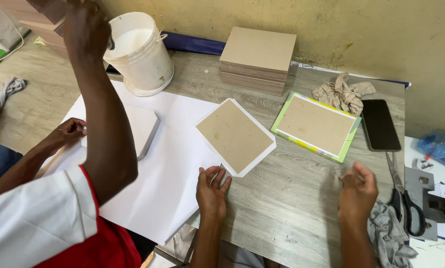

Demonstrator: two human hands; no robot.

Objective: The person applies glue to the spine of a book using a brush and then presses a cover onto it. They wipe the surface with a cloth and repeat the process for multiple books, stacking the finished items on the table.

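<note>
- Head view: the left hand (211,191) rests on the grey wood-grain table (292,198), fingers curled, pinching the folded corner of the white paper (223,172) under the brown square board (235,135).
- The right hand (357,191) hovers loosely curled and apart; whether it holds anything, I cannot tell.
- The step in hand looks like wrapping: pressing that corner flat would call for steadying the board.
- A co-worker's arm (101,114) reaches toward the white plastic bucket (140,52).

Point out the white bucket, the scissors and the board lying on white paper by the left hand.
White bucket (144,62): head view, on its outer side wall.
Scissors (405,204): head view, at the top of the black handles.
Brown board (235,135): head view, middle of its face.
</note>
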